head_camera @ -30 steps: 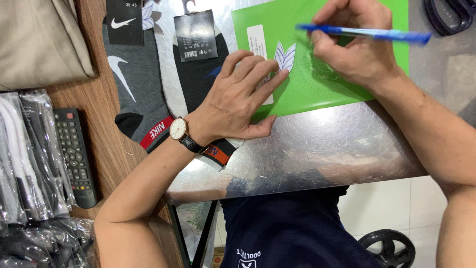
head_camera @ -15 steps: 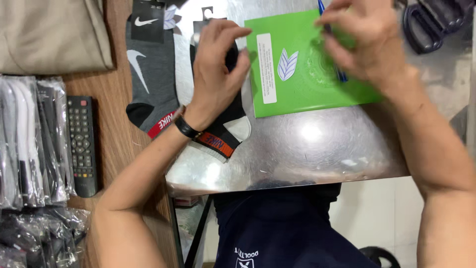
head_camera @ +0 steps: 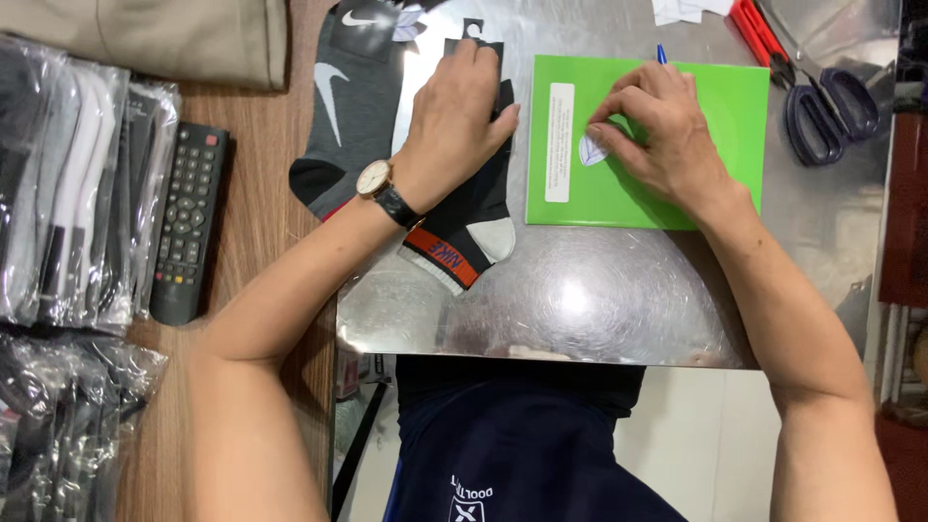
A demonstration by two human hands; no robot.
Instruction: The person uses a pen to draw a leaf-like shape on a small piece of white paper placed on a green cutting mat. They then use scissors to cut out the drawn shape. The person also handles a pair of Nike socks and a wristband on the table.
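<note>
Head view, looking down. Left hand [head_camera: 454, 130] flat, fingers spread, palm down on black ankle sock [head_camera: 478, 217] lying on steel table [head_camera: 580, 300]; nothing pinched. Wristwatch [head_camera: 375, 181] on that wrist. Grey ankle sock [head_camera: 338, 116] just beside, partly under the black one. Right hand [head_camera: 657, 130] resting on green packet [head_camera: 643, 179], fingertips pressed together at a small white leaf mark; cannot tell whether anything held. Blue pen [head_camera: 661, 53] tip showing just above the knuckles. Scissors [head_camera: 817, 92], red and dark handles, near packet's right edge. Remote control [head_camera: 188, 222] on wooden top at left, beside bagged socks [head_camera: 68, 193].
</note>
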